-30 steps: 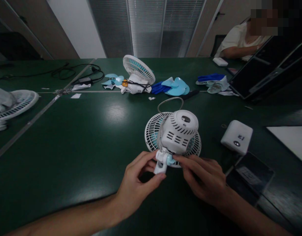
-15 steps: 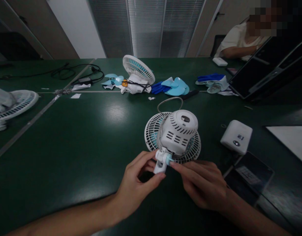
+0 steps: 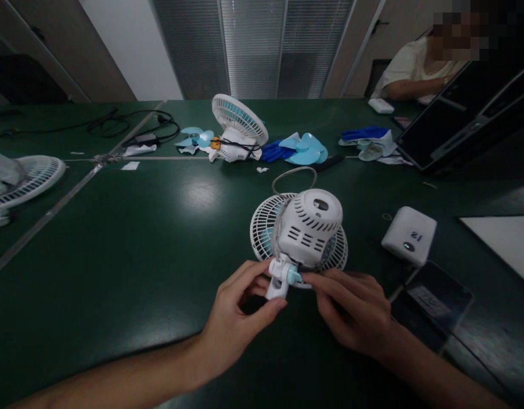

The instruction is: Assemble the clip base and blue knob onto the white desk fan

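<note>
A green table fills most of the scene, and the largest thing at work on it is a white fan, right of centre and just beyond both hands. It seems to rest on its grille with the rounded motor housing upward, probably because that gives it a broad, steady base and leaves the joint facing the person. A second fan lies at the far side, well apart. The left hand is on the near left of the fan, thumb and fingers clamped around a white bracket that juts toward the person, likely to keep it from swinging. The right hand comes in from the near right, fingers bent, a fingertip at the tab of the light-blue knob; whether the thumb pinches it too, I cannot tell. The knob, the smallest piece, sits on the bracket's right side, between the two hands, just left of the right fingertips.
</note>
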Demonstrator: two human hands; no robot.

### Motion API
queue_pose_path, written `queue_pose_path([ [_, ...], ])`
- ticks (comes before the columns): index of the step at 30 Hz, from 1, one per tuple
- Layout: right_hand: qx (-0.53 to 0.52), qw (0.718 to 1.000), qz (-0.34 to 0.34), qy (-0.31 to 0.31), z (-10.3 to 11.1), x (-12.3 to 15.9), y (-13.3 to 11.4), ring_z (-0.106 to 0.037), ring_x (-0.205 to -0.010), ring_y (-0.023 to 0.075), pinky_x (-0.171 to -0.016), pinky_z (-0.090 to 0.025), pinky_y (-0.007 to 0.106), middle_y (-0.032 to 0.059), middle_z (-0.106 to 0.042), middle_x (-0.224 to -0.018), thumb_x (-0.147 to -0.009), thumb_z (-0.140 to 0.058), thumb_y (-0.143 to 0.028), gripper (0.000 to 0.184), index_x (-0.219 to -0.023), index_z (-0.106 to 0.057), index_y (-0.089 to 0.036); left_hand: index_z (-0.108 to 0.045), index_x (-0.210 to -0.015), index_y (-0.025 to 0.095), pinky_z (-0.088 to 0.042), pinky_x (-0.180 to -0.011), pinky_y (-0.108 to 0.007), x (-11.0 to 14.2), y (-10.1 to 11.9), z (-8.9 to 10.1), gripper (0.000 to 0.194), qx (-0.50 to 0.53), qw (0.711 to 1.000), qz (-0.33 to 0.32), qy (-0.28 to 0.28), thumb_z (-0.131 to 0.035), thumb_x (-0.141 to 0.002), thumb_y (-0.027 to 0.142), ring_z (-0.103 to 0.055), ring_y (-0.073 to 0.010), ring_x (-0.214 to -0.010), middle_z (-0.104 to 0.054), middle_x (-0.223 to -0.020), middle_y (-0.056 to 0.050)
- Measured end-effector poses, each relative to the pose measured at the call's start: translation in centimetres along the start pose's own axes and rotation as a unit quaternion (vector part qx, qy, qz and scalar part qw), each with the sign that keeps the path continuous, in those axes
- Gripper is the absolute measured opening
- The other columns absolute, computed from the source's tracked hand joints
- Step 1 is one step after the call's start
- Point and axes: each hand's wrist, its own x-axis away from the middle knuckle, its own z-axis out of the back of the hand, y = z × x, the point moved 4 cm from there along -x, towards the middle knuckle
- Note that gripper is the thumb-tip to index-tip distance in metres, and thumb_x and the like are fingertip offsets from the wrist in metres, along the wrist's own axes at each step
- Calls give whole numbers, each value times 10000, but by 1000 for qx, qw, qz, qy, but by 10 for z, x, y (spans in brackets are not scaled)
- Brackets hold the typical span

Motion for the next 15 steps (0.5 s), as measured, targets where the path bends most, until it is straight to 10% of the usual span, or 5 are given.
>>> queue_pose_path([
  [15,-15,998,58,-31,-1,2,-4,-658,-727,119,-615,-508,261,46,-702,-958,-935,-522,-68,469,-1398,-562,-128,-625,-1366,291,-572,-822,-257,1,-1,0,474,24,1000,1,-11,-739,-916,193,-659,-142,-922,-630,-1110,-42],
])
